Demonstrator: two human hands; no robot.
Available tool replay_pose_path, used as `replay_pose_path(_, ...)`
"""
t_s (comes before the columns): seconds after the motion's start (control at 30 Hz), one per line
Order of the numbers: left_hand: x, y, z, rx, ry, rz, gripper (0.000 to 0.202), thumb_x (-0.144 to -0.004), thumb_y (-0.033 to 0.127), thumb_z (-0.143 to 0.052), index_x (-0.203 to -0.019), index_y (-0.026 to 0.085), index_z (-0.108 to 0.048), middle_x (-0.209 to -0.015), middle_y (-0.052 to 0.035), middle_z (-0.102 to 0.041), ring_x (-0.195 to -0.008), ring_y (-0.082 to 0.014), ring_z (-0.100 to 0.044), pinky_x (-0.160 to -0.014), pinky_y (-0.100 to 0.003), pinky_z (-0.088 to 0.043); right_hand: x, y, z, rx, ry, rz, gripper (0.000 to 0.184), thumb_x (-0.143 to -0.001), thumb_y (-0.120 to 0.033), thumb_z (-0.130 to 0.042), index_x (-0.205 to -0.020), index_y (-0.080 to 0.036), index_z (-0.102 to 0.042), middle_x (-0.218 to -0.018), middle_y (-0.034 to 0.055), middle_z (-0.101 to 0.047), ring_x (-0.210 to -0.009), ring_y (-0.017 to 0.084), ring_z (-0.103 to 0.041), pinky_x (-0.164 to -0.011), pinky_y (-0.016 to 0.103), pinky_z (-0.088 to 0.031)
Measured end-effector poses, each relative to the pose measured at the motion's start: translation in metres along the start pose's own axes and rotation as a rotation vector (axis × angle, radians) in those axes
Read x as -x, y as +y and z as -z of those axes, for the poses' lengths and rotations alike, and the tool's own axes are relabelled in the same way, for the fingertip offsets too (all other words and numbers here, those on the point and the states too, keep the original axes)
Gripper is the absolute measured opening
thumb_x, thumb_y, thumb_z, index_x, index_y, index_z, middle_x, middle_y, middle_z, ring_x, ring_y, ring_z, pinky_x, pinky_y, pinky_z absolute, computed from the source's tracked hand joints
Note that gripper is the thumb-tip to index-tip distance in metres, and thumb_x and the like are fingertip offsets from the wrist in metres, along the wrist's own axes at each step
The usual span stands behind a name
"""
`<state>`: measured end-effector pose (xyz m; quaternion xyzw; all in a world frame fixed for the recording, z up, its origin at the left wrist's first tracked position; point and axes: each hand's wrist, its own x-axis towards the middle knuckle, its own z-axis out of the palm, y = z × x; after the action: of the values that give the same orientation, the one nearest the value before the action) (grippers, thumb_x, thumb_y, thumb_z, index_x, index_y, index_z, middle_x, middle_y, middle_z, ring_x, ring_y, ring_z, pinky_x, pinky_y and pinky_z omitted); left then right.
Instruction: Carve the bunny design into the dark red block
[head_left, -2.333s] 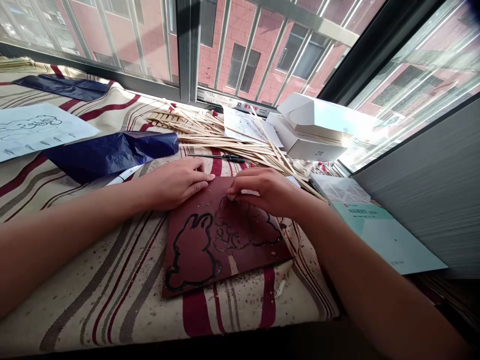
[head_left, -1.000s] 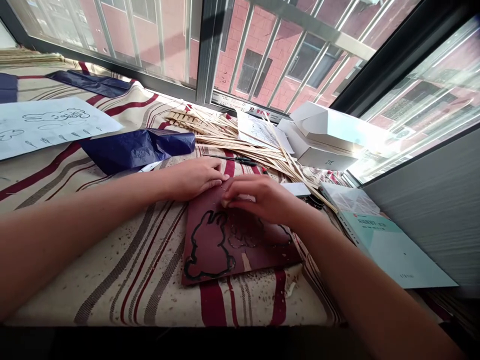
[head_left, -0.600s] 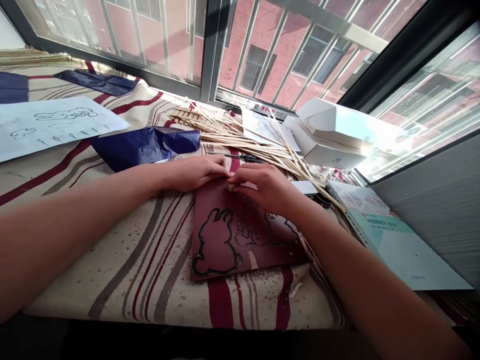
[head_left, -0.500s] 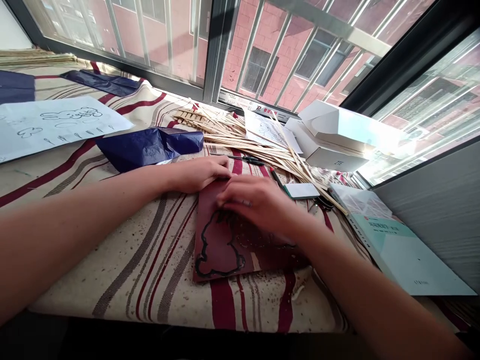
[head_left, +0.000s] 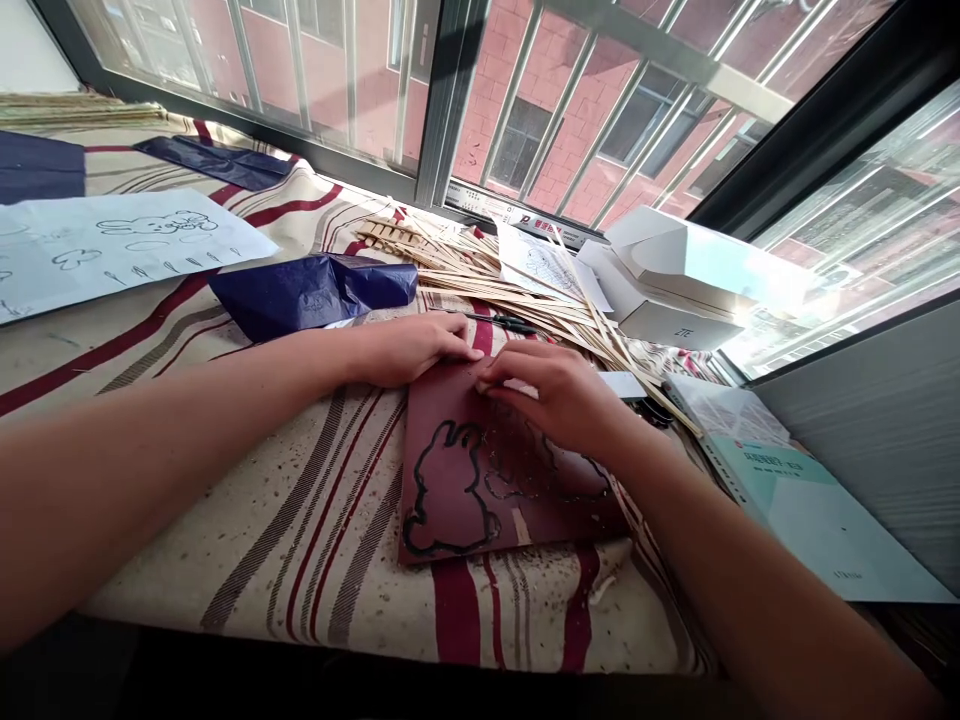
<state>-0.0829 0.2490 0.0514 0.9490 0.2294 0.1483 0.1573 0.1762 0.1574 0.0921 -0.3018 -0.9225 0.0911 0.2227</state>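
Note:
A dark reddish-brown board lies on the striped cloth in front of me. On its left part is a thick black outline of an animal with two ears; fainter, speckled outlines lie to the right, partly behind my hand and forearm. My left hand rests at the board's far left corner, thumb along the far edge and fingers curled, holding it. My right hand is closed in a pinch over the upper middle of the board. Whatever sits between its fingertips is too small or hidden to name.
Dark crumbs dot the striped cloth. Beyond the board are crumpled dark-blue sheets, a pile of thin wooden strips and a white box. A drawing sheet lies left, a pale green book right.
My right hand has moved to the right and slightly away across the board, uncovering the ears of the black outline. My left hand stays at the far edge. The view has shifted slightly.

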Motion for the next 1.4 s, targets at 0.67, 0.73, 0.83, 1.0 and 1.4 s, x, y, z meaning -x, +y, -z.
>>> replay_pose_path(0.67, -0.005, -0.002, 0.001, -0.071, -0.014, -0.005, 0.048, -0.112, 0.022, -0.05, -0.14, 0.023, -0.089, -0.117, -0.0093, -0.073, -0.102, -0.0256, -0.062, -0.102, -0.037, -0.049, -0.01, -0.033, -0.014, -0.085, -0.045, 0.259, 0.02, -0.12, -0.016, -0.067, -0.107, -0.017, -0.083, -0.102, 0.0082, -0.088, -0.091, 0.021, -0.08, -0.085, 0.031, -0.061)
replay_pose_path(0.73, -0.006, -0.002, 0.001, -0.072, -0.008, -0.015, 0.044, -0.111, 0.025, -0.053, -0.137, 0.022, -0.09, -0.117, -0.0091, -0.073, -0.104, -0.0258, -0.062, -0.102, -0.037, -0.05, -0.011, -0.034, -0.015, -0.113, -0.035, 0.275, 0.019, -0.121, -0.017, -0.068, -0.109, -0.016, -0.083, -0.104, 0.0087, -0.088, -0.094, 0.021, -0.081, -0.087, 0.03, -0.062)
replay_pose_path(0.83, -0.006, -0.001, 0.001, -0.075, -0.014, -0.031, 0.034, -0.109, 0.028, -0.061, -0.123, 0.021, -0.091, -0.113, -0.009, -0.074, -0.105, -0.0267, -0.061, -0.1, -0.037, -0.051, -0.011, -0.035, -0.016, 0.009, 0.053, 0.178, 0.018, -0.118, -0.012, -0.069, -0.104, -0.015, -0.081, -0.106, 0.0122, -0.088, -0.097, 0.024, -0.081, -0.087, 0.032, -0.061)
replay_pose_path(1.0, -0.005, 0.004, 0.002, -0.104, -0.04, 0.001, 0.05, -0.114, 0.019, -0.053, -0.152, 0.025, -0.085, -0.126, -0.0095, -0.074, -0.11, -0.0258, -0.066, -0.103, -0.035, -0.049, -0.002, -0.034, -0.011, 0.021, -0.065, 0.286, 0.019, -0.121, -0.014, -0.064, -0.114, -0.018, -0.08, -0.103, 0.0074, -0.086, -0.09, 0.02, -0.076, -0.085, 0.031, -0.059)
replay_pose_path(1.4, -0.009, 0.005, 0.001, -0.073, -0.023, 0.006, 0.026, -0.103, 0.024, -0.068, -0.117, 0.02, -0.09, -0.121, -0.008, -0.078, -0.103, -0.0244, -0.069, -0.094, -0.033, -0.052, -0.013, -0.035, -0.018, 0.07, 0.045, 0.157, 0.02, -0.12, -0.014, -0.065, -0.105, -0.018, -0.078, -0.111, 0.0128, -0.087, -0.098, 0.024, -0.079, -0.087, 0.034, -0.06)
